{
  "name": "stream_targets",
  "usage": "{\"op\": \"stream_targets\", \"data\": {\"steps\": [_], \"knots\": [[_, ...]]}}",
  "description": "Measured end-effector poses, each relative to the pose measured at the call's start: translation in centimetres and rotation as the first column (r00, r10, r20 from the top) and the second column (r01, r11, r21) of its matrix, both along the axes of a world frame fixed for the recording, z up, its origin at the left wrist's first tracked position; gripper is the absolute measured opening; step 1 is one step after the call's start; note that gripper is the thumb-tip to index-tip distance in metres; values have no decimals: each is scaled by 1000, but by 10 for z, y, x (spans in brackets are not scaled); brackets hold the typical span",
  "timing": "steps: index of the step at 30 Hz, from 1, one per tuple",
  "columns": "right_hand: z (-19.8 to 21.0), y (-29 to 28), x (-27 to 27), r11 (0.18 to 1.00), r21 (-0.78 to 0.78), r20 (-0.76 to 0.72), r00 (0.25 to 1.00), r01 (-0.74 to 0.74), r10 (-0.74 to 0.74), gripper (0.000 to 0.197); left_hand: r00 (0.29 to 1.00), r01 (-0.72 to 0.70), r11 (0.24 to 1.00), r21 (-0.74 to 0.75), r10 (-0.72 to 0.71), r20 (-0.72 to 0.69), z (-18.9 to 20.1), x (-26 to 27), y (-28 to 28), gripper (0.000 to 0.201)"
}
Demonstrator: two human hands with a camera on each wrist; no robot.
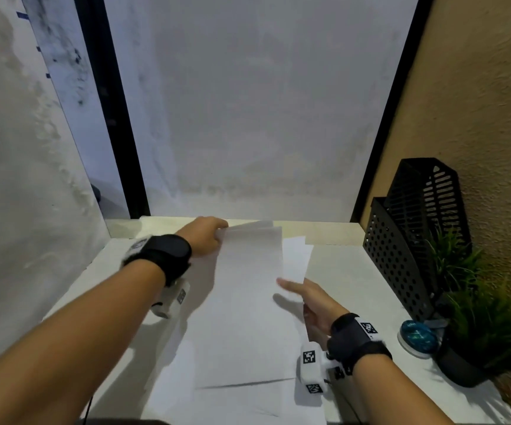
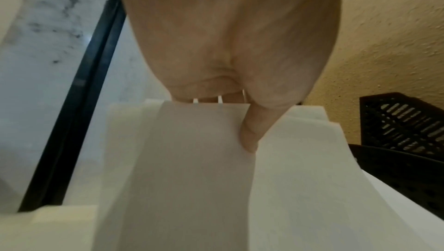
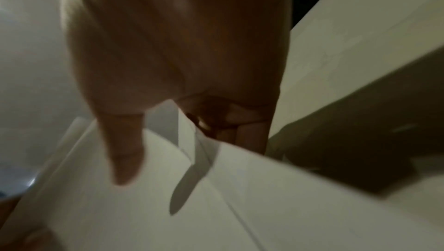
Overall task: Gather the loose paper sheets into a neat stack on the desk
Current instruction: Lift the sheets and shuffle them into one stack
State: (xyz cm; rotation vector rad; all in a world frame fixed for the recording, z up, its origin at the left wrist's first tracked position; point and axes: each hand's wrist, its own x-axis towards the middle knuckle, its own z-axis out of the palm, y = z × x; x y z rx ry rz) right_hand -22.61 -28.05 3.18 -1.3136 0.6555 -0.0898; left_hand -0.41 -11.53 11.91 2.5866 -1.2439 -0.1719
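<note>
Several white paper sheets (image 1: 245, 302) lie overlapping in the middle of the white desk (image 1: 355, 271), their far ends lifted. My left hand (image 1: 219, 234) pinches the far left corner of the top sheets. In the left wrist view its thumb (image 2: 250, 137) lies on the top sheet (image 2: 197, 160) and the fingers curl behind the far edge. My right hand (image 1: 294, 291) holds the right edge of the sheets. In the right wrist view its thumb (image 3: 125, 160) is on the paper (image 3: 240, 207) and the fingers (image 3: 250, 137) are tucked under the edge. More sheets (image 1: 298, 256) stick out to the right underneath.
A black perforated file holder (image 1: 413, 240) stands at the desk's right rear. In front of it are a green plant in a dark pot (image 1: 477, 308) and a round blue object (image 1: 418, 335). Walls close in on the left and right.
</note>
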Motion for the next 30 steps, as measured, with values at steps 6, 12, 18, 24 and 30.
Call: {"op": "stream_targets", "data": {"steps": [6,12,18,24,30], "knots": [[-20,3,3,977,-199,-11,997,74,-77,41,988,-58,986,-155,79,133,-32,-4,-14,72],[13,0,4,962,-165,204,962,217,-182,50,789,-582,694,-424,354,-503,-48,15,19,139],[50,-14,11,935,-236,356,919,264,-170,40,504,-594,727,-343,4,-864,-48,16,35,100],[83,-13,17,811,-329,586,778,484,-227,27,773,-507,434,-744,-152,-616,5,0,33,30],[95,15,23,705,-348,728,652,618,-212,17,944,-315,266,-911,-15,-330,18,-32,29,16]]}}
